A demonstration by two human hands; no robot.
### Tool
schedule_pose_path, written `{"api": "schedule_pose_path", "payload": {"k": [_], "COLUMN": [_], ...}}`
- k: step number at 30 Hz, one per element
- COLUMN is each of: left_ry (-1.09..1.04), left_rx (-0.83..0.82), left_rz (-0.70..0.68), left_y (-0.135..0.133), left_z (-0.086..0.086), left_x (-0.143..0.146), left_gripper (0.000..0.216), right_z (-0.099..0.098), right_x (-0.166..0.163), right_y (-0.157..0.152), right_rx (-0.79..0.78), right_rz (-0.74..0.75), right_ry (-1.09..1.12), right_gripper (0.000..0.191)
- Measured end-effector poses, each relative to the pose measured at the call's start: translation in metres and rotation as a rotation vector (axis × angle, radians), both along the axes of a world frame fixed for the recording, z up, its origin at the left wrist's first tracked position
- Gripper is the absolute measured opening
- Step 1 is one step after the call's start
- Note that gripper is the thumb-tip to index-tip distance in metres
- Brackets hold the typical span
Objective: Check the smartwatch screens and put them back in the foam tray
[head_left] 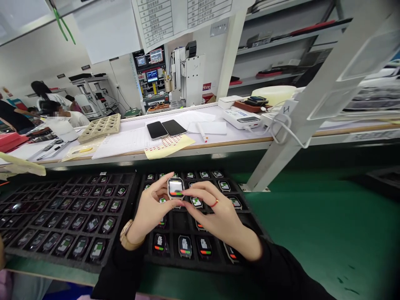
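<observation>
My left hand (pixel 149 211) pinches a small smartwatch body (pixel 175 187) with a lit screen, held up above a black compartment tray (pixel 250 216). My right hand (pixel 215 212) touches the same watch from the right with its fingertips, a red ring on one finger. A watch is on my left wrist. The tray beneath holds several similar watch bodies with green and red screen labels, such as one (pixel 185 246) in the near row.
A second black tray (pixel 18 250) full of watch bodies lies to the left. A raised white shelf (pixel 131 141) carries two phones (pixel 165 128), papers, a beige tray (pixel 99 127) and a machine (pixel 187 75). A slanted metal post (pixel 300 112) stands right. People sit far left.
</observation>
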State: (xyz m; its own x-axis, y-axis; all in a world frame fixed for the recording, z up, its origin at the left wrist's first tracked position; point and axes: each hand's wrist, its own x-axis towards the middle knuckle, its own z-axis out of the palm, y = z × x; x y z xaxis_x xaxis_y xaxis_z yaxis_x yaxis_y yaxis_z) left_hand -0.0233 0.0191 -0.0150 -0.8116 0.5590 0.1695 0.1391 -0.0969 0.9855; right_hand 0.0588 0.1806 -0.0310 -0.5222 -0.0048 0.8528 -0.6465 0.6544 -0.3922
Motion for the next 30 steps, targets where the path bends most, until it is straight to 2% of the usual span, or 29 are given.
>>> {"api": "schedule_pose_path", "payload": {"k": [6, 13, 22, 30], "left_ry": [-0.068, -0.194, -0.198, -0.167], "left_rx": [0.070, 0.090, 0.045, -0.002], "left_rz": [-0.092, -0.212, -0.097, -0.086], "left_y": [-0.006, -0.013, -0.016, -0.011], "left_z": [-0.002, -0.010, -0.014, -0.012], "left_x": [0.005, 0.005, 0.001, 0.008], "left_gripper": [0.063, 0.068, 0.066, 0.060], "right_z": [-0.007, -0.011, -0.011, -0.006], "right_x": [-0.006, -0.004, -0.003, -0.001], "right_y": [-0.006, -0.006, -0.011, -0.012], "right_rx": [0.024, 0.049, 0.068, -0.057], "right_rz": [0.025, -0.007, -0.041, -0.001], "right_ry": [0.000, -0.042, -0.051, -0.069], "right_gripper": [0.024, 0.017, 0.010, 0.011]}}
